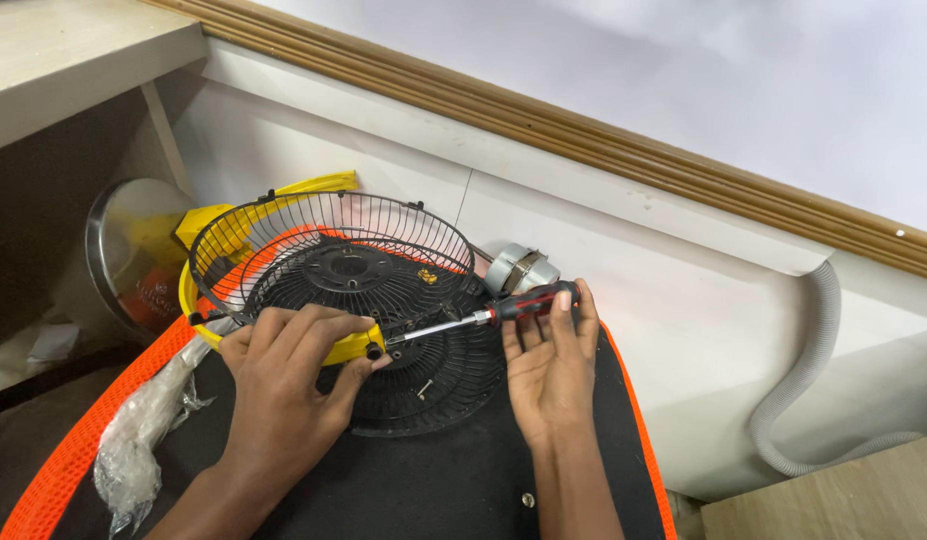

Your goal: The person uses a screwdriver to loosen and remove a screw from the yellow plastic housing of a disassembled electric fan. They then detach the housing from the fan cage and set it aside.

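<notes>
Screwdriver lies level over the black fan grille on the dark surface. Right hand grip pinches its red-black handle; tip meets the yellow frame. Left hand clamps that frame. Wire guard behind, motor near the wall, plastic bag left, loose screw on the grille.

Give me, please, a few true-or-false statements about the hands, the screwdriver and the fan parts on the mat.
1. The right hand holds a screwdriver with a red and black handle. True.
2. The left hand rests on the crumpled plastic bag. False: it is on the yellow fan rim, beside the screwdriver tip.
3. A black wire fan guard stands on the yellow rim. True.
4. The work mat is blue all over. False: it is black with an orange mesh edge.
5. A grey corrugated hose hangs by the wall. True.
</notes>
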